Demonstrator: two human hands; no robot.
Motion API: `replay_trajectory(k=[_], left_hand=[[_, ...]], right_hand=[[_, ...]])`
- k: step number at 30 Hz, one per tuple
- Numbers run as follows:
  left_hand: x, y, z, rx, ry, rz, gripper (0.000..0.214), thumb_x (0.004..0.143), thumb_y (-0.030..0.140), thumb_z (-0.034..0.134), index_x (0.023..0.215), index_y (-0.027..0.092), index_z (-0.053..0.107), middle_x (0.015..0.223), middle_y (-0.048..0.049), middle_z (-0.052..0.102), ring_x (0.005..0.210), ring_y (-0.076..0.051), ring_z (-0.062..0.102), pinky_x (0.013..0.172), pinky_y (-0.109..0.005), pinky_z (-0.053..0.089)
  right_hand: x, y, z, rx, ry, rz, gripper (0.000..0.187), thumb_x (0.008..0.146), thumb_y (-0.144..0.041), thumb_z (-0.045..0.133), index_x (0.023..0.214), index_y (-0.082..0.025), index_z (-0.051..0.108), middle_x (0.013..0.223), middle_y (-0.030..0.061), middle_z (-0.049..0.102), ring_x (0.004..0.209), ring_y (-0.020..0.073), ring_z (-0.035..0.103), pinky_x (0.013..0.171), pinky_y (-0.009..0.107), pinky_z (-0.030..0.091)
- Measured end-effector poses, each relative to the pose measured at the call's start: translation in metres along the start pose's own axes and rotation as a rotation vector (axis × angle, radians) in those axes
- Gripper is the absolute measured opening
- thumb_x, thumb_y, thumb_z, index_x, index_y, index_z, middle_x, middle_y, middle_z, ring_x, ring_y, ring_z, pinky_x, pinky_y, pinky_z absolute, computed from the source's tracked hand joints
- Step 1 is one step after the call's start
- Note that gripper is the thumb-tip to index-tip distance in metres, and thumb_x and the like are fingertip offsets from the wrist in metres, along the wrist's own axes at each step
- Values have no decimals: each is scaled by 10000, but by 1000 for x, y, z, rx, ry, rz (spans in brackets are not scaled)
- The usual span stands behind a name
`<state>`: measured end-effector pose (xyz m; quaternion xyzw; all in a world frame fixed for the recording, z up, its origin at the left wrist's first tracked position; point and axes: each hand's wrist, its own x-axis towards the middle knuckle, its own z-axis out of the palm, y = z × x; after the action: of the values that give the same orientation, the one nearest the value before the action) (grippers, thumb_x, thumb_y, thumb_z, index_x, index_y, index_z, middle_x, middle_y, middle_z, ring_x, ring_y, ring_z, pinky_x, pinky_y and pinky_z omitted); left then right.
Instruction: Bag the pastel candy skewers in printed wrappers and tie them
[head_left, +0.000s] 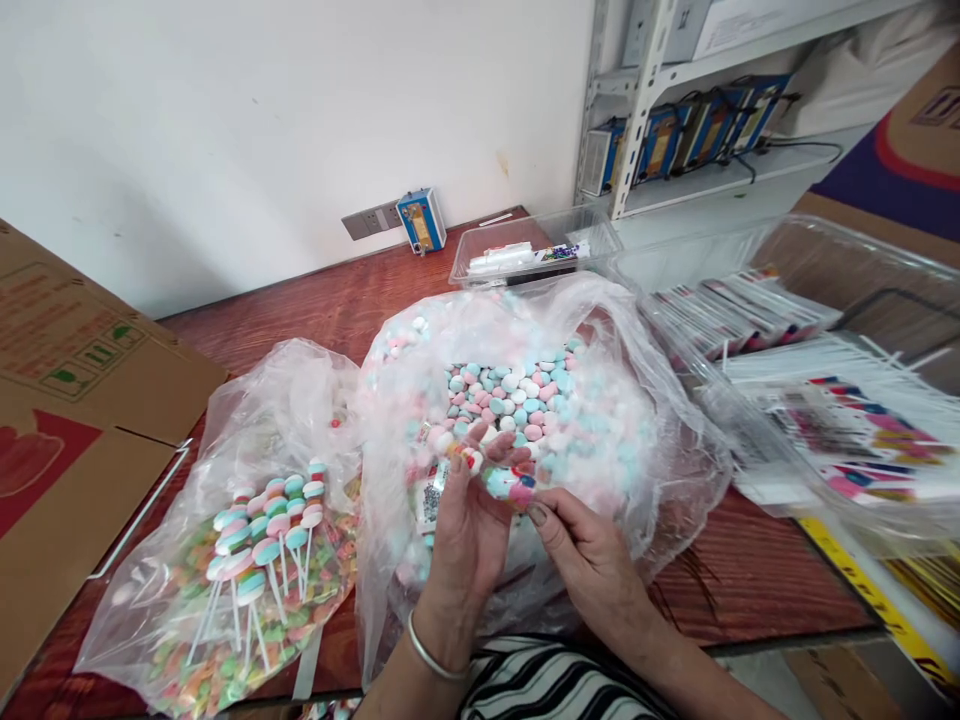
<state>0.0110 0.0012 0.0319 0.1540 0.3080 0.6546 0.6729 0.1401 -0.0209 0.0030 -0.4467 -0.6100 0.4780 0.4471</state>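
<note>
Above the open bag of pastel candies, my right hand pinches a small multicoloured item between thumb and forefinger. My left hand: palm up beside it, fingers partly curled; I cannot tell its grip. Stick candies lie leftward.

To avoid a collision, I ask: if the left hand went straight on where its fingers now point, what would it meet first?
Probably the candies in the bag, beyond the left hand; how far is unclear.
</note>
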Motion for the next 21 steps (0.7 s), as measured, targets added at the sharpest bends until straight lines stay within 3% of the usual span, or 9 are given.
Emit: replay_trajectory(k=[5, 10, 15, 19, 21], left_hand=[[14, 13, 5, -139, 91, 85, 173, 827, 248, 701, 967, 177, 630, 696, 57, 516, 577, -54, 510, 641, -211, 482], [10, -5, 10, -82, 122, 60, 226, 827, 269, 708, 728, 163, 534, 591, 73, 461, 532, -53, 478, 657, -220, 479], [2, -17, 12, -9, 73, 47, 206, 805, 304, 733, 905, 181, 600, 707, 29, 593, 706, -104, 602, 767, -258, 494], [15, 7, 3, -99, 105, 58, 346, 801, 414, 718, 1044, 186, 626, 933, -28, 662, 855, -160, 652, 807, -312, 515], [23, 22, 0, -124, 104, 97, 340, 805, 394, 719, 1053, 181, 629, 900, -14, 649, 799, -143, 647, 779, -309, 521]], right_hand=[[-9, 0, 3, -124, -111, -10, 265, 997, -328, 409, 846, -197, 583, 718, -17, 574, 655, 140, 533, 604, 229, 406], [-12, 9, 11, -187, -60, -32, 272, 998, -318, 384, 797, -206, 528, 687, -20, 561, 610, 141, 521, 577, 235, 399], [-9, 13, 11, -155, -27, -28, 237, 1003, -323, 377, 879, -204, 541, 745, -10, 599, 654, 145, 558, 594, 226, 424], [-10, 13, 5, -177, -21, -52, 240, 1001, -325, 391, 862, -207, 547, 683, -29, 554, 599, 134, 530, 548, 217, 401], [-12, 14, 4, -190, -32, -67, 249, 999, -329, 397, 833, -210, 540, 648, -37, 519, 569, 131, 507, 522, 215, 385]])
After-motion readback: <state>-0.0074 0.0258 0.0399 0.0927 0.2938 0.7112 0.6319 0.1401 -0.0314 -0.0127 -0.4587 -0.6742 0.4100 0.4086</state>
